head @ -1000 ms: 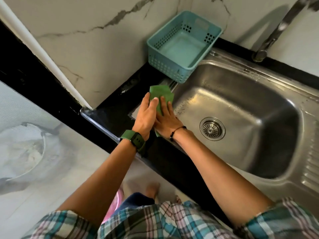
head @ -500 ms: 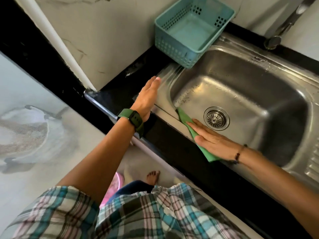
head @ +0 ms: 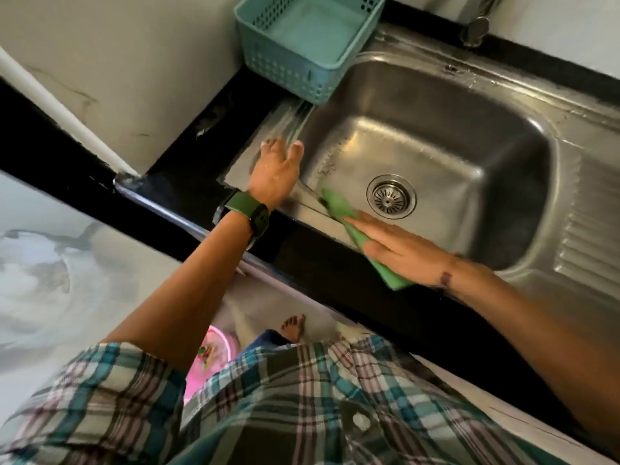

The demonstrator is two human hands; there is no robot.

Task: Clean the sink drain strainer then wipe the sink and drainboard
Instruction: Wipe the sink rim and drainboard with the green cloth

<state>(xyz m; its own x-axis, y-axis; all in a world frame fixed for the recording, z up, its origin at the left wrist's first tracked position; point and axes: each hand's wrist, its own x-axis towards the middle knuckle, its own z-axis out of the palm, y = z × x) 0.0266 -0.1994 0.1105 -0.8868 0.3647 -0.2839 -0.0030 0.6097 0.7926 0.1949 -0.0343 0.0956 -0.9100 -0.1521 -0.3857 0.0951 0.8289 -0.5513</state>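
A teal perforated plastic basket (head: 303,38) sat on the black worktop (head: 204,129) against the wall, and a pink tub (head: 209,359) stood on the floor.

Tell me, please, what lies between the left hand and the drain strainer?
In the head view, only bare wet steel of the sink separates the left hand from the drain strainer; the green cloth lies just nearer.

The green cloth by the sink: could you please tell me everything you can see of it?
The green cloth is a thin, bright green, soft-looking piece, seemingly folded into a long strip. It lies flat along the sink's near rim, one end near the basin's corner, the other overhanging the black counter edge. The right hand presses on its middle with straight fingers, covering much of it. The left hand rests apart from it. The drain strainer sits just beyond, untouched by it.
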